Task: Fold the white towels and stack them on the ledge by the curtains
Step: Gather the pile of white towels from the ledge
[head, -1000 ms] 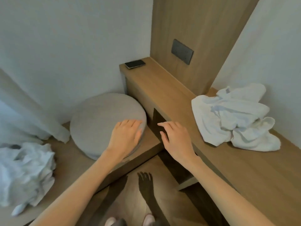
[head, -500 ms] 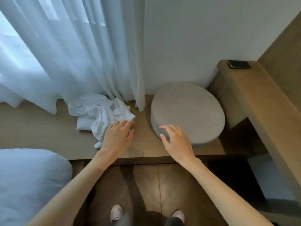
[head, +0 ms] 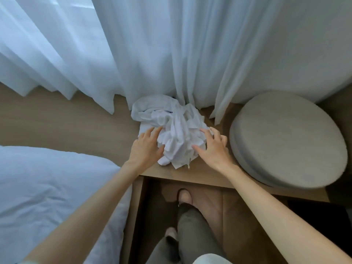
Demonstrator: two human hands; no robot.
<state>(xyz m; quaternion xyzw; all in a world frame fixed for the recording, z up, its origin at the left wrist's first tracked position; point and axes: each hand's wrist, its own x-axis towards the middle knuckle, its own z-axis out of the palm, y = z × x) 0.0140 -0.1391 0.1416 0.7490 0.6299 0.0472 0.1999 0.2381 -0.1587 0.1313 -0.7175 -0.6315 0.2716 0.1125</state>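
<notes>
A crumpled heap of white towels (head: 172, 128) lies on the wooden ledge (head: 66, 126), right against the hem of the sheer white curtains (head: 133, 50). My left hand (head: 146, 147) touches the heap's left side, its fingers straight and spread. My right hand (head: 213, 147) touches the right side of the heap in the same way, fingers spread over the cloth. Neither hand has cloth gathered in its fingers.
A round grey cushion (head: 287, 138) sits on the ledge just right of my right hand. A white bed (head: 47, 202) fills the lower left, next to the ledge. My legs and feet (head: 184, 216) stand on the wooden floor in front of the ledge.
My view has swung left from the corner shelf to the curtains. Both hands moved from the cushion and ledge onto the towel heap, which now lies centred between them.
</notes>
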